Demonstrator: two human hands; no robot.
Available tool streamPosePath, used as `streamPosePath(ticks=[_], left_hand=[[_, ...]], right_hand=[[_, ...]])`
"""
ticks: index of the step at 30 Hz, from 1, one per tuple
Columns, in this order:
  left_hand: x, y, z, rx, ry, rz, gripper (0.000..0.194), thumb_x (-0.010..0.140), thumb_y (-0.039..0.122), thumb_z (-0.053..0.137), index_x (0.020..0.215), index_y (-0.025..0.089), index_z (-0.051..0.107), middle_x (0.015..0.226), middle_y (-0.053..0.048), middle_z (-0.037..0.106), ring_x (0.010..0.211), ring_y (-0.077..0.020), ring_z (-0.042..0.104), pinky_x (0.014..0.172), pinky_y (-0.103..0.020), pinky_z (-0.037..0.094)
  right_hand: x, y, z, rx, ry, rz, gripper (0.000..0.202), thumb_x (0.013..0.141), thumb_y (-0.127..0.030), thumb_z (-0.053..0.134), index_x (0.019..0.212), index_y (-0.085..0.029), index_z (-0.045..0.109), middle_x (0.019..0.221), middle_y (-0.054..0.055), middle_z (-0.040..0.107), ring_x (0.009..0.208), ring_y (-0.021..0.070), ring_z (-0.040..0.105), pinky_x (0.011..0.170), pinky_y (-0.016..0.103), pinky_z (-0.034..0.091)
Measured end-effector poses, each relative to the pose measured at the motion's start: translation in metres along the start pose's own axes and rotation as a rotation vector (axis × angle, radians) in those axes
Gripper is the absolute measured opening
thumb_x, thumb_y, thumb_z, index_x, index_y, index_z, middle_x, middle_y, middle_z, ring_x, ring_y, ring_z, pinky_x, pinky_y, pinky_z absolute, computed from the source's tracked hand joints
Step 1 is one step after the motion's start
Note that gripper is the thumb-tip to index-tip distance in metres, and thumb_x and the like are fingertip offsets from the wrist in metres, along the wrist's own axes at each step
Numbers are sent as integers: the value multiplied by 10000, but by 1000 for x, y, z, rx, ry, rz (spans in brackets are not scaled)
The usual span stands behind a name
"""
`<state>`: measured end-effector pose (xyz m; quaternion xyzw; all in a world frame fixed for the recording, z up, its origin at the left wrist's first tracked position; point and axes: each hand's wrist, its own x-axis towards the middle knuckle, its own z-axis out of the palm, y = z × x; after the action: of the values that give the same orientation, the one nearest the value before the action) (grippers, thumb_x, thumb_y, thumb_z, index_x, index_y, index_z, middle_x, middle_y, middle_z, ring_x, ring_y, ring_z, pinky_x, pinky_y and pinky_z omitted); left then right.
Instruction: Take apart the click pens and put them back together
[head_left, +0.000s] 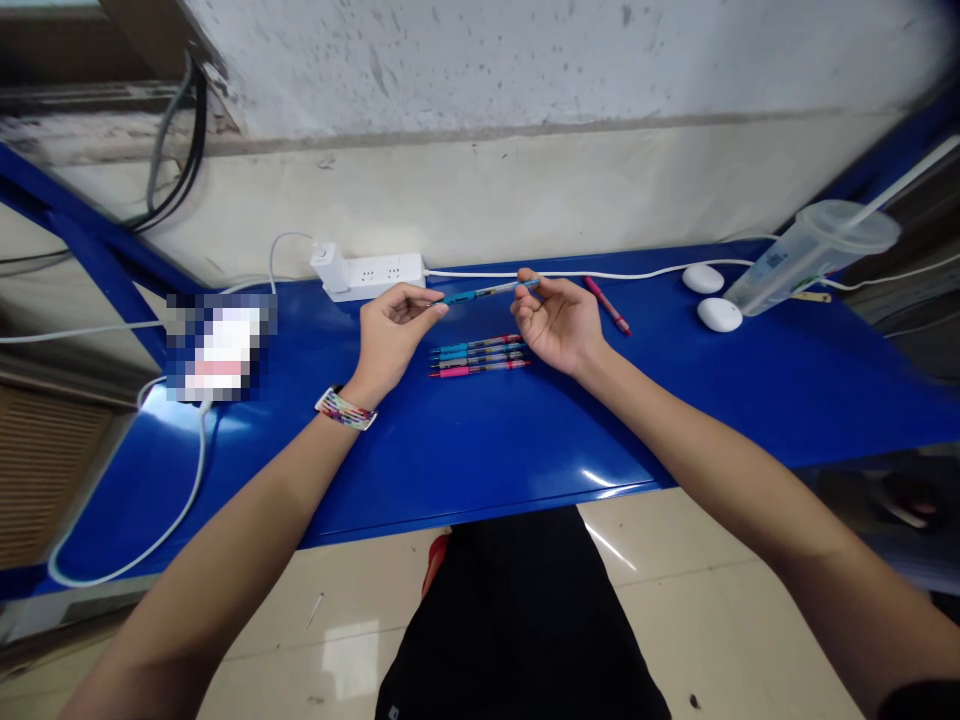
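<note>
Between your fingertips, the blue pen lies crosswise, its long axis running left to right and raised above the blue table. Your left hand pinches the tip end; your right hand pinches the far end, so each hand grasps one end and neither is nearer. Just below your fingers, three pens lie side by side on the table, parallel to the held one. Beyond your right fingers rests a red pen; beyond your left, a white power strip.
</note>
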<state>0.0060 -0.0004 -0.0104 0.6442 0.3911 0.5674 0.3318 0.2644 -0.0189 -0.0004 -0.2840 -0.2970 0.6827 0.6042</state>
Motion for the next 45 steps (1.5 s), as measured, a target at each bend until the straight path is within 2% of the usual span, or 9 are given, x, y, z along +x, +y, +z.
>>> streamPosePath(ticks=[4, 10, 14, 17, 25, 29, 32, 36, 45], left_hand=[[-2, 0, 1, 18, -17, -18, 182, 850, 348, 931, 977, 249, 846, 957, -54, 846, 915, -222, 787, 850, -374, 648], [-1, 2, 0, 18, -20, -9, 160, 857, 317, 927, 970, 250, 837, 958, -49, 833, 927, -222, 788, 871, -383, 658], [-1, 3, -1, 0, -22, -8, 141, 861, 290, 922, 967, 252, 837, 953, -48, 833, 921, -219, 788, 870, -382, 657], [-1, 5, -3, -11, -12, 1, 151, 842, 280, 931, 959, 252, 840, 939, -46, 833, 913, -217, 786, 871, -379, 657], [7, -1, -11, 60, -95, 4, 168, 805, 203, 910, 949, 245, 834, 986, -59, 831, 930, -215, 771, 884, -378, 659], [6, -10, -17, 184, -229, -27, 312, 805, 167, 885, 1105, 249, 861, 870, -43, 787, 732, -176, 674, 683, -331, 558], [3, -6, -18, 309, -315, -51, 212, 908, 251, 837, 1117, 246, 876, 819, -35, 757, 680, -169, 615, 667, -338, 514], [-1, 6, -16, 485, -385, -5, 116, 960, 252, 788, 982, 230, 900, 884, -46, 742, 745, -172, 611, 752, -359, 519], [-2, 5, -15, 545, -432, 70, 142, 963, 205, 787, 1048, 238, 896, 944, -48, 761, 841, -205, 653, 858, -393, 546]], right_hand=[[2, -2, -2, -81, 7, -10, 249, 983, -374, 672, 1136, -204, 770, 925, 58, 834, 880, 199, 805, 816, 308, 712], [5, -5, -11, -172, -117, -38, 351, 981, -483, 728, 1218, -226, 759, 917, 32, 827, 878, 202, 803, 816, 324, 711], [3, -5, -9, -161, -82, -31, 280, 980, -428, 727, 1161, -219, 766, 896, 31, 820, 846, 181, 789, 816, 300, 698], [0, -8, -3, -208, -93, -45, 355, 999, -499, 710, 1175, -203, 796, 919, 55, 826, 836, 193, 780, 804, 322, 693], [5, -12, -14, -821, -99, -396, 148, 935, -355, 830, 1003, -228, 866, 917, 58, 826, 841, 216, 740, 822, 366, 603], [7, -11, -25, -1174, -184, -420, 143, 972, -305, 750, 987, -228, 868, 997, 78, 858, 903, 260, 754, 872, 408, 579], [7, -12, -28, -1350, -253, -432, 174, 962, -254, 716, 1005, -225, 882, 1024, 79, 871, 920, 273, 757, 881, 415, 568], [8, -14, -29, -1495, -315, -499, 184, 950, -211, 714, 992, -216, 893, 1048, 91, 874, 976, 292, 757, 939, 439, 550], [8, -15, -32, -1564, -350, -526, 199, 950, -185, 721, 973, -203, 918, 1001, 104, 830, 946, 274, 724, 906, 412, 535]])
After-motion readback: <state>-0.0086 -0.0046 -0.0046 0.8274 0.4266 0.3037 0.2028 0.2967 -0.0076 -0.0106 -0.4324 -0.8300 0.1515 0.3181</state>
